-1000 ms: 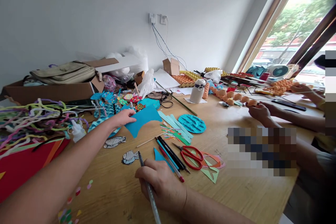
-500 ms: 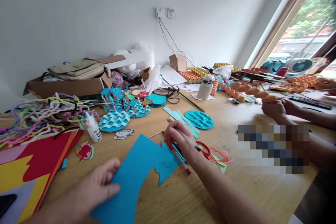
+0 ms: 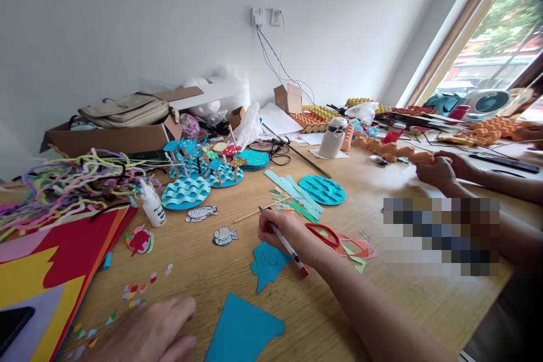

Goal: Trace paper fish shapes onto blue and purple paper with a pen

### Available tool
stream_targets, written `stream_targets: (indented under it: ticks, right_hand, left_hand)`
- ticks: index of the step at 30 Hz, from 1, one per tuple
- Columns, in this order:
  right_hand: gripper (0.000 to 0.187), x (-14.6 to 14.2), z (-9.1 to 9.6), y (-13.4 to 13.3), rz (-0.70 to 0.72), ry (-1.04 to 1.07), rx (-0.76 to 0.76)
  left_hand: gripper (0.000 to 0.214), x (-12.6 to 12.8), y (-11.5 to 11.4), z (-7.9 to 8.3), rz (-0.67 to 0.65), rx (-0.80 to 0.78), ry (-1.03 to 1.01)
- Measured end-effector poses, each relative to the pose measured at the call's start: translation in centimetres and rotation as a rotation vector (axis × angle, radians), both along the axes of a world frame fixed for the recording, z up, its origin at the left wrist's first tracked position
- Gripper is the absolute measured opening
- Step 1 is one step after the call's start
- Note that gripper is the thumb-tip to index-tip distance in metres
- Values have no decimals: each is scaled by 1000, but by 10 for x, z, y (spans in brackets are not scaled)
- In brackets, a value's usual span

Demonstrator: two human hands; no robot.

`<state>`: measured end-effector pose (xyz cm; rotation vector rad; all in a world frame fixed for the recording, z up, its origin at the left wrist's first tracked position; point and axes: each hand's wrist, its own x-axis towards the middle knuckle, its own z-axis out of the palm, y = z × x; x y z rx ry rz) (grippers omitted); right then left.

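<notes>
My right hand (image 3: 286, 232) is closed around a pen (image 3: 285, 244), its dark tip pointing up and left and its red end toward me. Just below that hand lies a blue paper fish cutout (image 3: 267, 268) with pen lines drawn on it. Slightly blurred, my left hand (image 3: 155, 325) rests low at the table's near side, fingers out and nothing in them. Between the hands is a blue paper sheet (image 3: 241, 331) with a curved cut edge. Red-handled scissors (image 3: 324, 233) lie beyond my right wrist, partly hidden by it.
Two grey paper fish (image 3: 224, 236) lie ahead, near a glue bottle (image 3: 151, 203). Colored sheets (image 3: 85, 249) and pipe cleaners (image 3: 85, 181) are at the left. Light-blue strips (image 3: 294, 192) lie beside a blue disc (image 3: 322, 190). Another person's hands (image 3: 436, 172) hold an orange egg-carton strip (image 3: 394, 151).
My left hand has let go of the blue sheet, which now lies nearer me, and moved down-left. My right hand has turned the pen to a writing slant. Small paper bits have come into view.
</notes>
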<state>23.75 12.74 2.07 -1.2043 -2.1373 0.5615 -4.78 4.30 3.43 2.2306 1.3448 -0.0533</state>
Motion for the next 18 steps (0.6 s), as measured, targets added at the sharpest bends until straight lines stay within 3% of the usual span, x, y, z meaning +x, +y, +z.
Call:
stream_targets:
  ticks: [2, 4, 7, 10, 13, 18]
  right_hand:
    - [5, 4, 0, 3, -36, -40, 28]
    - [5, 7, 6, 3, -106, -50, 49]
    - [9, 12, 23, 0, -172, -82, 85]
    - [11, 20, 38, -9, -143, -189, 97]
    - [12, 27, 40, -24, -40, -297, 84]
    - [17, 36, 13, -51, 21, -335, 123]
  left_hand:
    - [15, 16, 9, 15, -146, 118, 100]
    - [25, 34, 17, 20, -265, 197, 121]
    - [37, 56, 26, 13, -433, 333, 150]
    - [46, 66, 35, 2, -586, 394, 138]
    - [49, 69, 42, -3, -627, 341, 119]
    - [56, 68, 48, -9, -588, 229, 46]
